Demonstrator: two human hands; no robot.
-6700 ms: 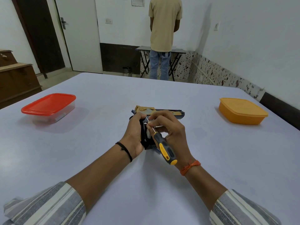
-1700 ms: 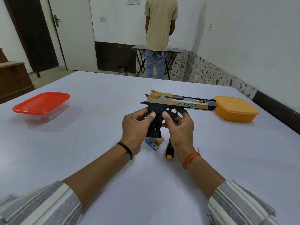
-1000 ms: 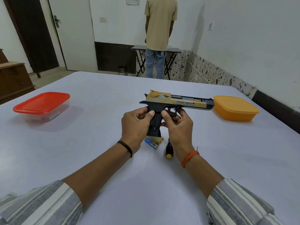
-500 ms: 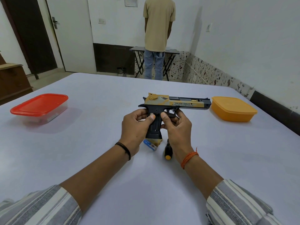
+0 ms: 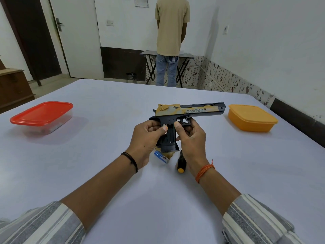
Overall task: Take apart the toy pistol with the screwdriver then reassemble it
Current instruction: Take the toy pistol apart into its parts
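White-walled room, big pale lavender table filling the lower view. Black and gold plastic toy pistol held up above the table centre, barrel pointing right, grip down, gold slide printed with lettering. Side of the grip looks open; something pale and metallic shows inside, too small to identify.

Left hand curled round the back of the grip, thumb tip pressed against the open side. Right hand curled round the front of the grip under the trigger guard, thumb laid on the frame just behind the trigger. Both sets of fingers bent close together, none spread. Black cord on the left wrist, orange thread on the right, striped grey and white sleeves on both forearms.

On the table directly under the pistol: small blue and white cylinder, battery-like, lying on its side just beside a tan flat piece, mostly hidden by the grip. Black screwdriver with a yellow butt lies next to it, partly behind the right wrist, untouched.

Further out: clear plastic box with a red lid far left; closed orange plastic box far right, near the muzzle but apart from it. Beyond the table, a person in a beige shirt and jeans stands facing a small folding table by the wall. White door at left.
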